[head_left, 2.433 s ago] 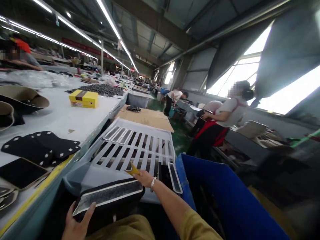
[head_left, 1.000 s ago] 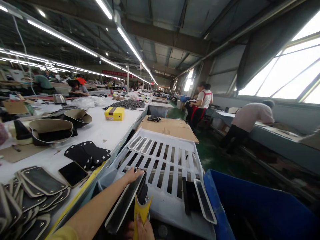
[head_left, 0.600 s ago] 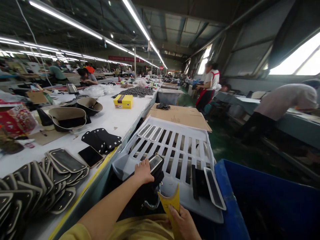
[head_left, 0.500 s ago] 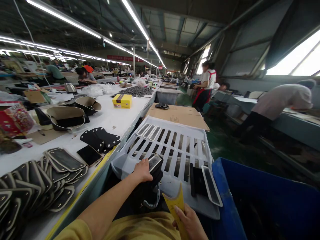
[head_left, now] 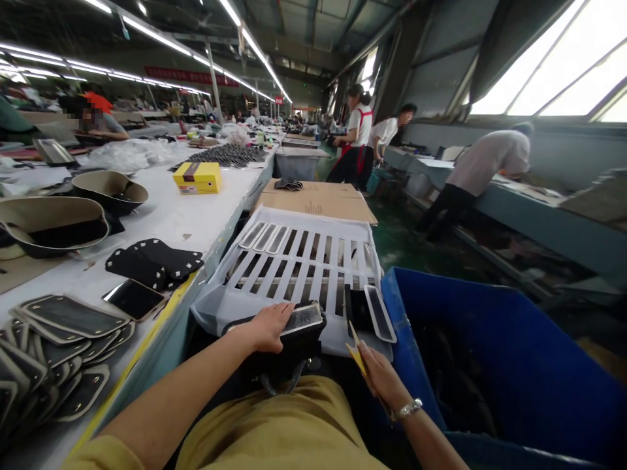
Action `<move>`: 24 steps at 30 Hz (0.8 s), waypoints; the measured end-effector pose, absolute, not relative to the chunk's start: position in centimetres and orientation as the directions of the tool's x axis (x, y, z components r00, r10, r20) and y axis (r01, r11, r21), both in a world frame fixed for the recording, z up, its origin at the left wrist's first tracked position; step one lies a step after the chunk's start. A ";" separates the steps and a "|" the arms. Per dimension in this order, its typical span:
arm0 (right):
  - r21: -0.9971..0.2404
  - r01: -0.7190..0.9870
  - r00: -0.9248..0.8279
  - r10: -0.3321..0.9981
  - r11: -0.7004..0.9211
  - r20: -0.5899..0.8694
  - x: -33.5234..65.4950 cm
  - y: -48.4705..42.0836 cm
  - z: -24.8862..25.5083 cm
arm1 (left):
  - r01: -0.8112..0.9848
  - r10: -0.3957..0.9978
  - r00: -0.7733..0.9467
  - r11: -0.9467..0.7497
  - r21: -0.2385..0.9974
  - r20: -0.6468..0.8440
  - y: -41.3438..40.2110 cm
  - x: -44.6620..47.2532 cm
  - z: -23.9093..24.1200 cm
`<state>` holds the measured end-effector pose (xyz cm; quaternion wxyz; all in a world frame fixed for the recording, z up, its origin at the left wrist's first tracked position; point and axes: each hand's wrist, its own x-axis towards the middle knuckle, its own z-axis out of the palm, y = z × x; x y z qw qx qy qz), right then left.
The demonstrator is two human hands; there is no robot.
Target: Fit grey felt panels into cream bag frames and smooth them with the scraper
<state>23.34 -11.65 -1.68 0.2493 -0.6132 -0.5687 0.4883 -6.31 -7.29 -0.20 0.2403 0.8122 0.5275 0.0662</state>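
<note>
A black bag (head_left: 294,354) with a handle hanging toward my body rests at my lap, at the near edge of a white slatted rack (head_left: 214,305). My left hand (head_left: 267,329) grips its upper side, thumb and fingers around the edge beside a light grey rectangular panel (head_left: 304,318). My right hand (head_left: 385,375) is closed on a stiff, bent yellow sheet (head_left: 357,358), apart from the bag and near the rack's right corner. A white-edged dark rectangular panel (head_left: 380,313) lies on that corner, beside a black piece (head_left: 358,310).
A blue bin (head_left: 398,326) stands at my right. The long white table (head_left: 161,215) at left bears stacked black panels (head_left: 73,316), a phone (head_left: 133,299) and a yellow box (head_left: 198,178). Cardboard (head_left: 333,199) lies beyond the rack. Several people work farther off.
My view has turned right. The bag has swung to lie more crosswise, with my left hand still on it. My right hand has moved forward and turned, and the yellow sheet shows more edge-on.
</note>
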 end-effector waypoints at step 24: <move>-0.686 0.726 -0.196 0.944 -0.042 -0.266 23.8 -7.4 -0.3 | 0.879 0.870 0.432 -0.347 0.328 -0.238 -6.6 -1.2 0.2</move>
